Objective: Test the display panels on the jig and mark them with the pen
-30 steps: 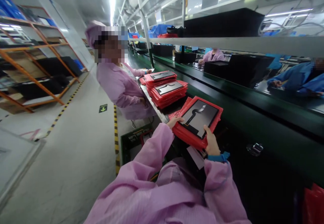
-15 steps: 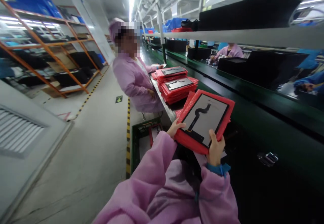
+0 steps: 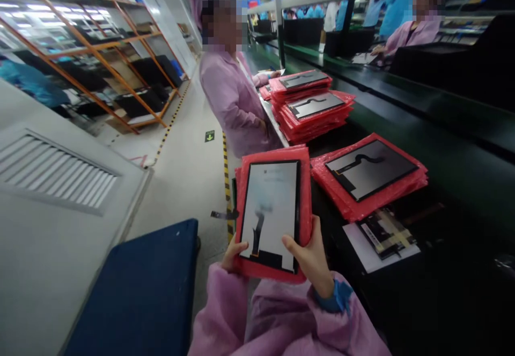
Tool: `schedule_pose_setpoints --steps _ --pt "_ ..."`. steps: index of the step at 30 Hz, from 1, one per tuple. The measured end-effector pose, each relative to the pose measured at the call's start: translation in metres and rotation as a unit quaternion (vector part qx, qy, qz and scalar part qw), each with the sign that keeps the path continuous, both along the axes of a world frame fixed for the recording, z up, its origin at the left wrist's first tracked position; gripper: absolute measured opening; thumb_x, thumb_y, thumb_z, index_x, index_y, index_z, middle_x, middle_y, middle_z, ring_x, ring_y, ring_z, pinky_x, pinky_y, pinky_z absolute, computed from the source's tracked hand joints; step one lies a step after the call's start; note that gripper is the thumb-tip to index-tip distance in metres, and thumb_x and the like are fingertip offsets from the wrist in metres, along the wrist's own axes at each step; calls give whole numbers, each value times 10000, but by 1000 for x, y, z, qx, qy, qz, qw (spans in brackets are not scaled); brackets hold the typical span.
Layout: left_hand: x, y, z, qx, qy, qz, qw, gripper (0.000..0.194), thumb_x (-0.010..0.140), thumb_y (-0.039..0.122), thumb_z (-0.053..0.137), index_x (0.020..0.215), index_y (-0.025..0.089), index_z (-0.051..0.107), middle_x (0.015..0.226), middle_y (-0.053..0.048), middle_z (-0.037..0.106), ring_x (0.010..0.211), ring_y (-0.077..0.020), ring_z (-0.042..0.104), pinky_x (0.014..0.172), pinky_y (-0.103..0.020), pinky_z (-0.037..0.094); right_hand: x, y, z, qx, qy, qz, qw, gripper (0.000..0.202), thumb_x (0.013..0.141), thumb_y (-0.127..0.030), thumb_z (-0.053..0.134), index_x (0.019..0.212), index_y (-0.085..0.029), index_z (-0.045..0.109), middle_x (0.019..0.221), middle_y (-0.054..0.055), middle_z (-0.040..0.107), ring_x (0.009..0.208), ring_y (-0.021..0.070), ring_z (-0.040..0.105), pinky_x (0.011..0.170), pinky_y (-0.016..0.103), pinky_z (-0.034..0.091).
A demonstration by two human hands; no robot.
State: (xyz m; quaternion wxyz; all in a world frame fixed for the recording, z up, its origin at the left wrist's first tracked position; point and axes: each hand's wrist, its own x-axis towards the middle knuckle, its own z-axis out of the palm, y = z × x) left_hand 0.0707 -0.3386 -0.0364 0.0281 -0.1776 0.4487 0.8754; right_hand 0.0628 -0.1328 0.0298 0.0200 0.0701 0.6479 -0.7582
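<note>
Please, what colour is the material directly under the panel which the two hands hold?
The material is red; it shows best in the head view.

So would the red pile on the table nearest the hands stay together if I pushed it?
Maybe not: the red pile has uneven edges, so its layers could slide. The screen on top looks flat and smooth, so it may slip. Its dark ribbon looks thin and would probably bend.

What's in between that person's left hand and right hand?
In the head view, a flat screen panel lying on red wrap is between the left hand and the right hand, with both thumbs on top.
</note>
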Motion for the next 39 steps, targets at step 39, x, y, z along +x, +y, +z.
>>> schedule_pose_setpoints --steps 39 --pt "83 -35 -46 -33 -147 214 965 875 552 432 930 1297 111 601 1032 -147 785 954 -383 754 787 -435 645 -35 -64 -70 -18 -135 355 925 781 626 -522 887 1254 -170 584 1244 101 687 1171 297 640 1029 457 519"
